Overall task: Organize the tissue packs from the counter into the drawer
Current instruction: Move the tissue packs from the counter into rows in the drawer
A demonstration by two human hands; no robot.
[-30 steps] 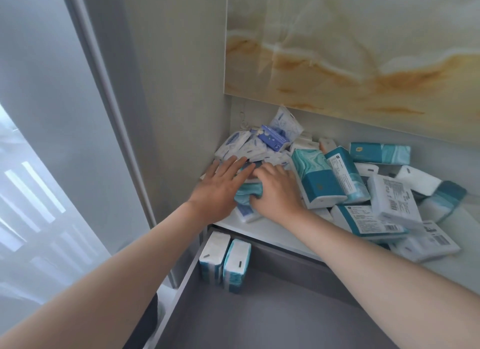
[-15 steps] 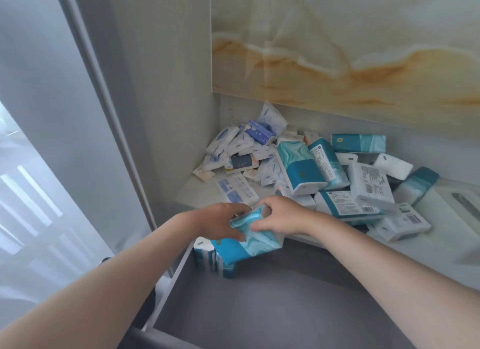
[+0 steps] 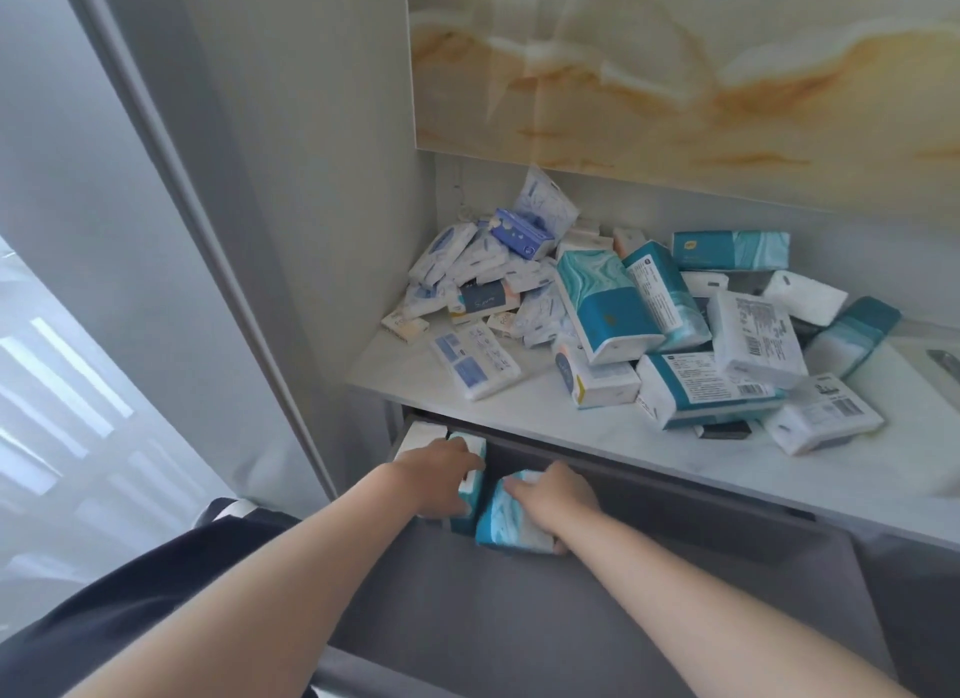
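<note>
Inside drawer [image 3: 597,624], right hand [image 3: 560,500] fingers [image 3: 521,488] curled round teal pack [image 3: 506,523].

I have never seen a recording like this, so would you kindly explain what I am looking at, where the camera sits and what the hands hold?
There is no machine here: these are a person's two bare hands, filmed by one wide-angle camera worn on the head, looking forward and down. The white marble counter carries a loose pile of plastic-wrapped tissue packs, teal, white and blue. Below it a grey drawer stands open. The right hand grips a teal marbled soft tissue pack inside the drawer; the left hand holds a teal-and-white pack standing beside it.
</note>
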